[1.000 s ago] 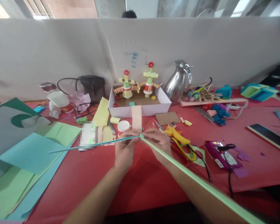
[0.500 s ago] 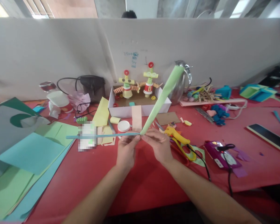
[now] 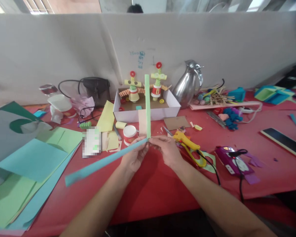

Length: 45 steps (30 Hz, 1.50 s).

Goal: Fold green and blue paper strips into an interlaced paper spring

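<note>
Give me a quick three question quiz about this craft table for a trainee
1. True or false: the green paper strip stands upright from the fingers.
2. Which way does the blue paper strip run from the left hand: A toward the jug, B down to the left, C into the box?
3. Fill in: the right hand is nearest the yellow ____.

Key: 1 true. 2 B. 3 glue gun.

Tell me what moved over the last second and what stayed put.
The green strip swung from trailing toward the camera, through a rightward tilt, to upright. The blue strip dropped from near level to slanting down-left. Left hand and right hand still pinch the joint; the white box stayed.
</note>
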### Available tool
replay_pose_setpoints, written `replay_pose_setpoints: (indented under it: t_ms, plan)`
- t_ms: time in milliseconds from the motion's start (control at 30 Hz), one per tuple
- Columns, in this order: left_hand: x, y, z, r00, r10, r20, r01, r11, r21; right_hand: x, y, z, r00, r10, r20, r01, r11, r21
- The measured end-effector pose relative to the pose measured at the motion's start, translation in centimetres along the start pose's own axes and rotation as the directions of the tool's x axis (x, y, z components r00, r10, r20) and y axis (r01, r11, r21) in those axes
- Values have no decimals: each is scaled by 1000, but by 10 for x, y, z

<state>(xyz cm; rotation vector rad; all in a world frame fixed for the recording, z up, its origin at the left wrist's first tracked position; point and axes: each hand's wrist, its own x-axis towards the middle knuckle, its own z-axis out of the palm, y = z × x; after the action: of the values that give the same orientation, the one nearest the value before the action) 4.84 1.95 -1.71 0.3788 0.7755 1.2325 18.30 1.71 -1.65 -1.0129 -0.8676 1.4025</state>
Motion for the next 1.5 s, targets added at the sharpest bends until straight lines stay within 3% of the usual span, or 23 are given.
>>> replay_pose_setpoints:
  t_ms: [267,467,767,933,1033,1133,1300,1500]
  plan:
    - [5,-5,-5,999,-29,32,29,1000,13,-3,-5,6,998,-48,-36,47,998,-40]
    - [1,-7,-4,996,65,60,-70,993,97,-2,-3,4,995,-88,-42,87,996,-19]
    - [-1,-10,-7,967,219,129,-240,954,182,-5,-5,4,996,-46,73,53,994,-97]
    - [-3,-8,-5,959,275,70,-283,937,206,-6,-4,6,991,-9,136,21,996,-88]
    - [-5,-8,-3,948,312,65,-319,922,221,-7,-2,7,993,-42,108,56,991,-123]
    - [-6,-8,-2,950,293,113,-311,925,217,-6,1,6,995,-75,64,81,992,-97]
    - [-6,-3,-2,973,205,108,-228,933,280,-3,2,4,993,-65,103,71,996,-57]
    - [-5,-1,-4,964,254,82,-266,896,356,-3,-3,4,993,-27,115,33,998,-50]
